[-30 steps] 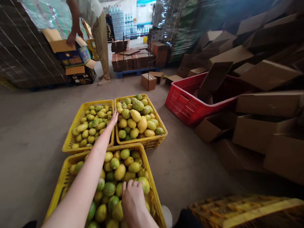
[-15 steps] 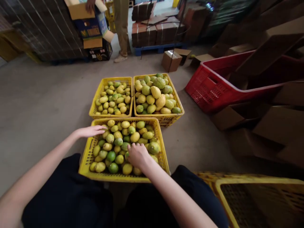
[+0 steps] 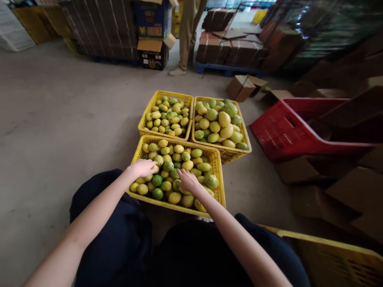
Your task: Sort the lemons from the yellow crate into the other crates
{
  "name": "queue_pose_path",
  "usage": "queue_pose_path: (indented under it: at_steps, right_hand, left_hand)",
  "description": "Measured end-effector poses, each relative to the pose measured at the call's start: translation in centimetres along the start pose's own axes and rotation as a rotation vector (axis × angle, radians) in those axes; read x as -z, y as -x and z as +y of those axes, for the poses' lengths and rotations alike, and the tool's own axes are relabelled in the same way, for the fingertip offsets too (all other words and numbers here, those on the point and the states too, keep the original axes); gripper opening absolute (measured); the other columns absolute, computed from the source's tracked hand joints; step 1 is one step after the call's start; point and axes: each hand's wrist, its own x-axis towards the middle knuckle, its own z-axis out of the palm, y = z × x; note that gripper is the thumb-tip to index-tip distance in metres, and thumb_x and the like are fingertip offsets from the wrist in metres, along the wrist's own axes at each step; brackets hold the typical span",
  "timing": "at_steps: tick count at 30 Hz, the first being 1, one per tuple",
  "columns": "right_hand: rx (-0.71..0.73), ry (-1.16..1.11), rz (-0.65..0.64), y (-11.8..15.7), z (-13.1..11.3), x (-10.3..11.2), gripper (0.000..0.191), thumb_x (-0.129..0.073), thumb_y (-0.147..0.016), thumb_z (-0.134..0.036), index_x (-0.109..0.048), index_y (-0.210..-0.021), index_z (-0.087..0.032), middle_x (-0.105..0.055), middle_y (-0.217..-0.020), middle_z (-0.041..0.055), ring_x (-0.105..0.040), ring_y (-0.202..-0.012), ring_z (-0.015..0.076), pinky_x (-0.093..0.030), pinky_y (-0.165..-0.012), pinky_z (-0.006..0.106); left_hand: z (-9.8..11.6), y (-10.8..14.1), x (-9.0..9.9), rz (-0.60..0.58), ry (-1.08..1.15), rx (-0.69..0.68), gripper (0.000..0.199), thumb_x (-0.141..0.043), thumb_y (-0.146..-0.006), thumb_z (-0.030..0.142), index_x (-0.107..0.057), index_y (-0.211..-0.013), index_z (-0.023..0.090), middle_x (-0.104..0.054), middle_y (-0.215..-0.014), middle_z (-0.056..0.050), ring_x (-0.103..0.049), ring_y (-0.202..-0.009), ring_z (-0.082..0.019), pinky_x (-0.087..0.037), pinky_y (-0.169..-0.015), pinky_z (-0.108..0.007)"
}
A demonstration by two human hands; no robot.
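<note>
Near crate (image 3: 220, 171), one, yellow plastic, before your knees: filled with loose fruit (image 3: 187, 166), green to yellow, oval to round, lying in mixed directions.

Your left hand (image 3: 143, 168): over the left part of that crate, palm down, fingers stretched toward the middle, tips at the fruit. Whether they pinch a piece, you cannot tell from this angle.

Your right hand (image 3: 189, 181): over the middle, fingers pointing left and slightly bent, just beside the left hand, the two apart. The undersides are hidden; grip cannot be told.

Far left crate (image 3: 164, 137) and far right crate (image 3: 230, 155), yellow, side by side beyond the near one: both full of similar fruit, the right-hand lot heaped higher and with larger pieces.

Red crate (image 3: 275, 131), one, at right, cardboard inside.

Yellow crate at lower right (image 3: 329, 240), partly in view.

Background: blue box (image 3: 152, 20) on black box (image 3: 154, 57); a person in tan trousers (image 3: 187, 36) standing beside them; blue pallet (image 3: 227, 69) bearing cardboard bundles (image 3: 214, 50).
</note>
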Motion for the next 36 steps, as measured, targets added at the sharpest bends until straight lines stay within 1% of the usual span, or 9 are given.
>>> queue_pose_path:
  at_steps: [3, 7, 13, 19, 23, 26, 30, 32, 36]
  right_hand:
    - [-0.053, -0.035, 0.073, -3.9, -1.4, -1.4, 0.061, -0.057, -0.093, -0.032, -0.040, -0.148, -0.013, -0.054, -0.143, 0.0194, -0.053, -0.130, 0.0322, -0.046, -0.098, 0.038]
    - [-0.117, -0.098, 0.136, -7.7, -2.4, -2.5, 0.051, -0.063, -0.088, -0.033, -0.053, -0.132, -0.010, -0.063, -0.129, 0.0210, -0.058, -0.122, 0.0335, -0.047, -0.092, 0.038]
    - [-0.062, -0.222, 0.291, -7.4, -1.5, -2.2, 0.047, -0.073, -0.074, -0.029, -0.059, -0.117, -0.017, -0.067, -0.119, 0.0132, -0.061, -0.114, 0.0280, -0.049, -0.093, 0.037]
    - [0.164, -0.893, 0.475, -4.2, -4.1, 2.6, 0.052, -0.083, -0.057, -0.046, -0.058, -0.097, -0.024, -0.069, -0.087, 0.0013, -0.065, -0.085, 0.0238, -0.054, -0.080, 0.039]
    - [0.190, -1.270, 0.408, -1.9, -6.7, 7.0, 0.059, -0.085, -0.057, -0.051, -0.054, -0.101, -0.025, -0.069, -0.085, -0.0015, -0.066, -0.082, 0.0200, -0.055, -0.077, 0.034]
    - [0.230, -1.385, 0.362, -1.2, -6.4, 8.4, 0.054, -0.079, -0.067, -0.058, -0.058, -0.105, -0.026, -0.071, -0.090, 0.0005, -0.068, -0.086, 0.0195, -0.056, -0.081, 0.034]
    - [0.021, -1.127, 0.422, -2.9, -3.6, 6.2, 0.038, -0.055, -0.085, -0.058, -0.062, -0.098, -0.022, -0.070, -0.093, 0.0046, -0.067, -0.087, 0.0201, -0.056, -0.081, 0.035]
    - [-0.161, -0.831, 0.416, -4.4, -2.3, 4.0, 0.026, -0.061, -0.083, -0.046, -0.061, -0.090, -0.021, -0.067, -0.084, 0.0038, -0.066, -0.084, 0.0217, -0.054, -0.080, 0.037]
    - [-0.229, -0.625, 0.368, -7.4, -1.8, 0.0, 0.015, -0.069, -0.074, -0.019, -0.060, -0.086, -0.019, -0.066, -0.084, 0.0061, -0.063, -0.095, 0.0273, -0.048, -0.088, 0.041]
  left_hand:
    - [0.4, 0.5, 1.0, -0.048, -0.105, 0.068, 0.045, -0.044, -0.096, 0.037, -0.064, -0.130, 0.016, -0.065, -0.134, -0.019, -0.064, -0.117, -0.034, -0.046, -0.098, -0.042]
    - [0.4, 1.1, 1.7, -0.060, -0.093, 0.096, 0.041, -0.048, -0.096, 0.036, -0.068, -0.125, 0.015, -0.069, -0.127, -0.019, -0.066, -0.114, -0.034, -0.049, -0.093, -0.041]
    - [0.1, 2.1, 1.9, 0.047, -0.082, 0.046, 0.042, -0.048, -0.098, 0.036, -0.062, -0.132, 0.015, -0.067, -0.128, -0.019, -0.066, -0.115, -0.034, -0.046, -0.099, -0.045]
    - [0.9, 3.0, 2.1, 0.338, -0.015, -0.135, 0.078, -0.073, -0.084, 0.029, -0.035, -0.152, 0.018, -0.052, -0.147, -0.018, -0.061, -0.125, -0.032, -0.050, -0.097, -0.038]
    - [1.8, 3.5, 2.9, 0.570, 0.128, -0.134, 0.058, -0.067, -0.089, 0.031, -0.043, -0.140, 0.015, -0.063, -0.130, -0.016, -0.069, -0.108, -0.028, -0.054, -0.086, -0.035]
    - [2.0, 4.1, 3.5, 0.707, 0.235, -0.075, 0.050, -0.066, -0.090, 0.043, -0.049, -0.127, 0.013, -0.068, -0.118, -0.015, -0.070, -0.104, -0.028, -0.055, -0.085, -0.035]
    - [1.4, 5.2, 3.9, 0.719, 0.273, 0.057, 0.052, -0.067, -0.088, 0.051, -0.052, -0.122, 0.014, -0.072, -0.111, -0.015, -0.071, -0.099, -0.029, -0.055, -0.082, -0.034]
    - [0.9, 5.7, 4.0, 0.715, 0.266, 0.105, 0.053, -0.067, -0.088, 0.051, -0.052, -0.124, 0.014, -0.072, -0.112, -0.014, -0.071, -0.099, -0.028, -0.055, -0.081, -0.033]
    - [0.0, 6.1, 4.5, 0.720, 0.261, 0.168, 0.056, -0.065, -0.089, 0.052, -0.052, -0.128, 0.014, -0.071, -0.117, -0.015, -0.071, -0.100, -0.029, -0.054, -0.081, -0.032]
